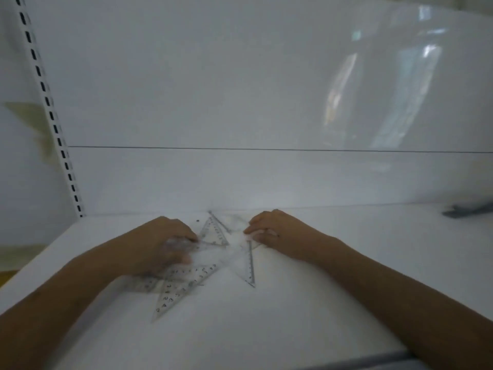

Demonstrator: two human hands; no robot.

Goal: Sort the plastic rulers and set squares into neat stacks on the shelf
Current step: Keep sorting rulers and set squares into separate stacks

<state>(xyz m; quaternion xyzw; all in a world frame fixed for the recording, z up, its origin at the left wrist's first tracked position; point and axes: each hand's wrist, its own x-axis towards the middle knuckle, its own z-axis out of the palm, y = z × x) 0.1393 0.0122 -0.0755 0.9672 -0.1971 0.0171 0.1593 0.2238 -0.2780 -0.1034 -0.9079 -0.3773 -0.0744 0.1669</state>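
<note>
Several clear plastic set squares lie scattered and overlapping on the white shelf (306, 303). My left hand (157, 244) rests on a blurred clear piece, fingers curled over it, above a long set square (181, 287) pointing toward the front left. A smaller set square (213, 232) lies flat between my hands. My right hand (274, 231) pinches the top of a narrow set square (249, 265) whose tip points toward me. The clear plastic is hard to tell apart where pieces overlap.
A white back panel (240, 102) rises behind the shelf, with a slotted upright (50, 116) at the left. A dark object (469, 209) lies at the far right of the shelf. The shelf's front edge (373, 361) runs along the bottom right.
</note>
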